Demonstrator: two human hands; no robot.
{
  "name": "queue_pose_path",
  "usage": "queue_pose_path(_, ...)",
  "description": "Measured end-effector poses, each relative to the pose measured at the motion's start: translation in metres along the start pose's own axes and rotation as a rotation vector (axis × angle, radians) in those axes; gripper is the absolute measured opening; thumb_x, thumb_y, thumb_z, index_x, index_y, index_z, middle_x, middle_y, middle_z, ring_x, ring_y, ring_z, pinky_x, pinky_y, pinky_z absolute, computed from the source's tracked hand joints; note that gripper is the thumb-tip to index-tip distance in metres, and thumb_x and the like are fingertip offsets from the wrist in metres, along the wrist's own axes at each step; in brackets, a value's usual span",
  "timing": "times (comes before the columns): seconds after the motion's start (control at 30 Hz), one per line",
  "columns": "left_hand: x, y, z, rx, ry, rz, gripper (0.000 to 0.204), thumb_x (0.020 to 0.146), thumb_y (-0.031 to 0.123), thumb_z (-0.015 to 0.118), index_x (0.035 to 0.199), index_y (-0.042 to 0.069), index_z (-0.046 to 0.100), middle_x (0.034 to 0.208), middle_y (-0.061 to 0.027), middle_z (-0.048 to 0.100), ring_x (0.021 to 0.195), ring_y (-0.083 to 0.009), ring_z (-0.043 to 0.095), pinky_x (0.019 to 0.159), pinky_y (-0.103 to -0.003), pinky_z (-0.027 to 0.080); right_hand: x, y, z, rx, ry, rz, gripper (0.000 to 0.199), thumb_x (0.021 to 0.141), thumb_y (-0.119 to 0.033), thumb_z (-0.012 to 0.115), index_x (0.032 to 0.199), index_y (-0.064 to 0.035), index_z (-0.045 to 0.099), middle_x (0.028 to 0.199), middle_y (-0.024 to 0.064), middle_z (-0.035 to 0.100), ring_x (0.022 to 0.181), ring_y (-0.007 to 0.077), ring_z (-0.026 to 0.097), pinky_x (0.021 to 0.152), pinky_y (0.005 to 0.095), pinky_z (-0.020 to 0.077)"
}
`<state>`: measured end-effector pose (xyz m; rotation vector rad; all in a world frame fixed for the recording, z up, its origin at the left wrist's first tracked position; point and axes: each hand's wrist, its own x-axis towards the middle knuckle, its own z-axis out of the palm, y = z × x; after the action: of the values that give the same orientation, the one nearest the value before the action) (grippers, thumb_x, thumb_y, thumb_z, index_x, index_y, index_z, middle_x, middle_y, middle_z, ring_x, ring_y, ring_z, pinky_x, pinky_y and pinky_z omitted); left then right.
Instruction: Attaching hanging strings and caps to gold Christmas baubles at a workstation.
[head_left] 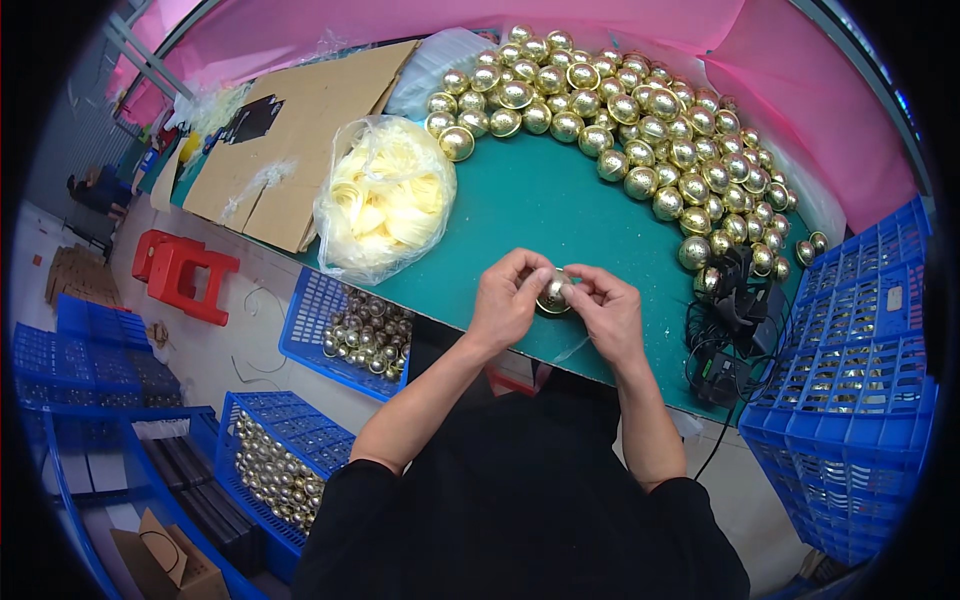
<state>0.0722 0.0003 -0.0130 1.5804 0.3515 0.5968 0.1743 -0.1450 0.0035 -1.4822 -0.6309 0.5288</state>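
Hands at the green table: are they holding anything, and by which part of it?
A shiny gold ball, held by its opposite sides: the left hand at its left, the right hand at its right.

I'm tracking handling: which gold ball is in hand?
The ball held between the left hand and right hand, over the green tabletop; no hand touches the other gold balls.
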Motion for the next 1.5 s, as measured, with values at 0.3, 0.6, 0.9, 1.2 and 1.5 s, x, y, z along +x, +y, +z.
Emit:
queue_pose_path(0.3, 0.007, 0.049, -0.013, -0.209, 0.016, -0.011, 0.013, 0.106, 0.012, 0.059, 0.105, -0.001, 0.061, 0.104, -0.0151, 0.076, 0.092, -0.0138, 0.069, 0.084, -0.028, 0.055, -0.016, -0.011, -0.048, 0.684, -0.424, 0.288, 0.028, 0.097, -0.004, 0.067, 0.123, 0.0082, 0.068, 0.104, 0.0185, 0.076, 0.072, 0.0164, 0.070, 0.061, 0.0268, 0.0554)
queue_pose_path(0.6, -0.004, 0.064, -0.013, -0.378, -0.026, -0.036, 0.014, 0.107, 0.013, 0.058, 0.108, -0.001, 0.059, 0.106, -0.0216, 0.075, 0.099, -0.0208, 0.072, 0.090, -0.033, 0.056, -0.009, -0.044, -0.010, 0.258, -0.351, 0.128, 0.021, 0.100, -0.007, 0.068, 0.115, 0.0068, 0.072, 0.107, 0.0176, 0.077, 0.095, 0.0240, 0.077, 0.079, 0.0310, 0.0612)
queue_pose_path(0.9, -0.013, 0.068, -0.010, -0.457, -0.041, -0.045, 0.015, 0.107, 0.015, 0.060, 0.109, -0.001, 0.058, 0.111, -0.0243, 0.074, 0.096, -0.0192, 0.072, 0.081, -0.031, 0.059, 0.000, -0.032, 0.017, 0.089, -0.211, 0.010, 0.023, 0.102, -0.019, 0.070, 0.093, 0.0001, 0.077, 0.078, 0.0035, 0.075, 0.067, 0.0066, 0.065, 0.057, 0.0218, 0.0468)
queue_pose_path(1.2, -0.021, 0.063, -0.007, -0.434, -0.081, -0.070, 0.026, 0.105, 0.007, 0.060, 0.127, -0.005, 0.057, 0.125, -0.0236, 0.071, 0.104, -0.0195, 0.071, 0.081, -0.033, 0.060, 0.003, -0.021, 0.016, 0.040, -0.222, 0.039, 0.025, 0.102, -0.021, 0.070, 0.090, 0.0003, 0.076, 0.076, 0.0035, 0.073, 0.064, 0.0065, 0.064, 0.055, 0.0224, 0.0461)
queue_pose_path(1.5, -0.021, 0.060, -0.007, -0.449, 0.005, -0.168, 0.031, 0.103, 0.008, 0.065, 0.129, -0.008, 0.057, 0.116, -0.0199, 0.075, 0.101, -0.0176, 0.072, 0.086, -0.031, 0.060, -0.007, -0.030, 0.026, 0.076, -0.192, 0.057, 0.026, 0.102, -0.023, 0.071, 0.090, 0.0003, 0.077, 0.077, 0.0047, 0.073, 0.065, 0.0069, 0.063, 0.054, 0.0227, 0.0435)
